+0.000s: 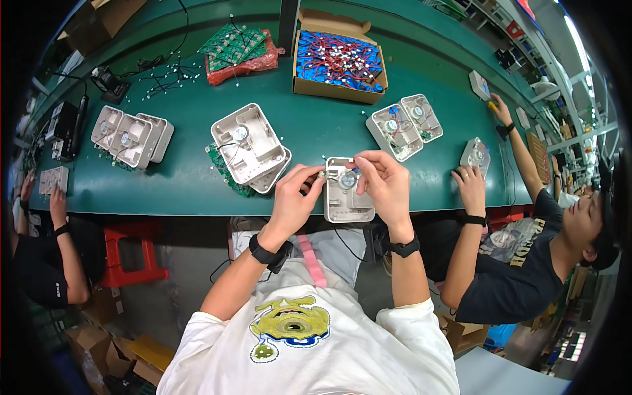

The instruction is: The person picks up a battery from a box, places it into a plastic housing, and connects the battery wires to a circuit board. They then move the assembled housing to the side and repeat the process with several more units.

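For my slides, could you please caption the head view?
Left hand and right hand at an open casing, round part inside.

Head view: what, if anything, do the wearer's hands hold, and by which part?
Cannot tell: the left hand is at the upper left of the casing, the right hand over its upper right.

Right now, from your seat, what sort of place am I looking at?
Probably an electronics assembly workshop: green circuit boards, a cardboard box of blue parts with red wires, and pale housings containing wiring share one green bench.
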Available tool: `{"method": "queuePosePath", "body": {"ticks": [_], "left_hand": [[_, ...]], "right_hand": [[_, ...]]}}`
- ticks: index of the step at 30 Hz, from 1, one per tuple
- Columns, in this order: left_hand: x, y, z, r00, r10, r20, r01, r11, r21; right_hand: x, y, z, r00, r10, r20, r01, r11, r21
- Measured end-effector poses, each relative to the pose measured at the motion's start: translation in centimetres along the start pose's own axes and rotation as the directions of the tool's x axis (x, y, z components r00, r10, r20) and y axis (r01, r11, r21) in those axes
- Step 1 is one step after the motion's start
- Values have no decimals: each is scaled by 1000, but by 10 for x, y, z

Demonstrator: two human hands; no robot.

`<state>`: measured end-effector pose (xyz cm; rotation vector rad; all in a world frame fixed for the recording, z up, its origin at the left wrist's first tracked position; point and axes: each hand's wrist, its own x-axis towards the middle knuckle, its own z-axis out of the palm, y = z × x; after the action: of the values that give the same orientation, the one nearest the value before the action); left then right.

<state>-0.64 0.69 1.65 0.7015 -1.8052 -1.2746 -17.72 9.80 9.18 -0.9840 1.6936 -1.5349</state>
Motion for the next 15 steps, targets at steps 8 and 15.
{"method": "queuePosePath", "body": {"ticks": [8,15], "left_hand": [[-5,7,4,990,-138,-27,138,990,-20],[-12,1,19,981,-83,-176,68,994,-91]], "right_hand": [[-13,0,18,995,-98,30,102,925,-366],[-18,25,44,936,-349,39,302,745,-595]]}}
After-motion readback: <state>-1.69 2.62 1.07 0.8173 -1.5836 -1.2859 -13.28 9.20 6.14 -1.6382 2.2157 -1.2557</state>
